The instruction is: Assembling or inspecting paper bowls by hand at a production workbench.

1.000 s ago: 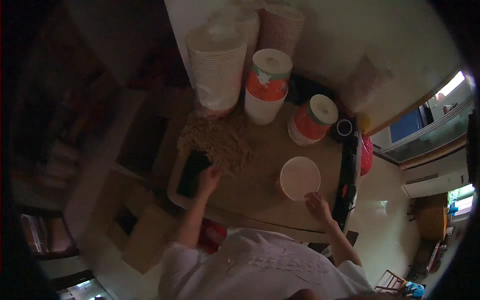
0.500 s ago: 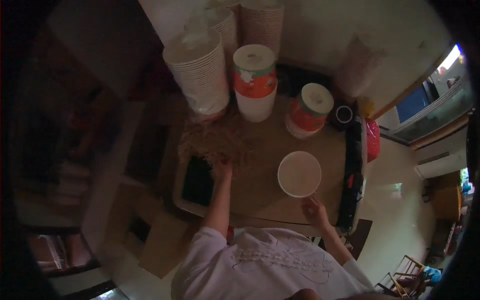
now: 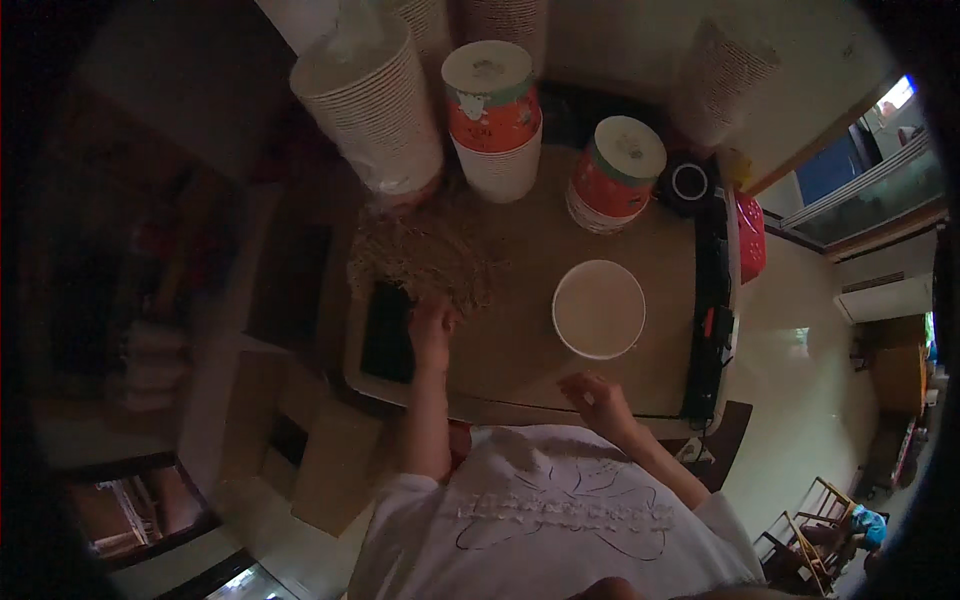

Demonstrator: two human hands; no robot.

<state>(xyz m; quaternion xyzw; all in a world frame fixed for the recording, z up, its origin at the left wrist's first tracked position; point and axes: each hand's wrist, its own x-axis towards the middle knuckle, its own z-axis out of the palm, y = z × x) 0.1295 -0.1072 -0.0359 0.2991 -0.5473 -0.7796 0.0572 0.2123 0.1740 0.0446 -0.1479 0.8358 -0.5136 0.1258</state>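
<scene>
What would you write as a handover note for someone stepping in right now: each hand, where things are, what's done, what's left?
Left hand: reaching into the straw pile, beside a dark tray; whether it grips any is unclear.
Right hand: empty, fingers loose, at the table's near edge, just short of the white bowl.
Bowl: upright on the table, looks empty.
Behind: bowl stack and two lidded tubs.
Done: nothing in the bowl. Left: likely filling it.

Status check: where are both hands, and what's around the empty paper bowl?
Left hand on the pile of tan shreds, grip unclear. Right hand open, just short of the empty white paper bowl. Nothing between them; two lidded tubs behind.
</scene>
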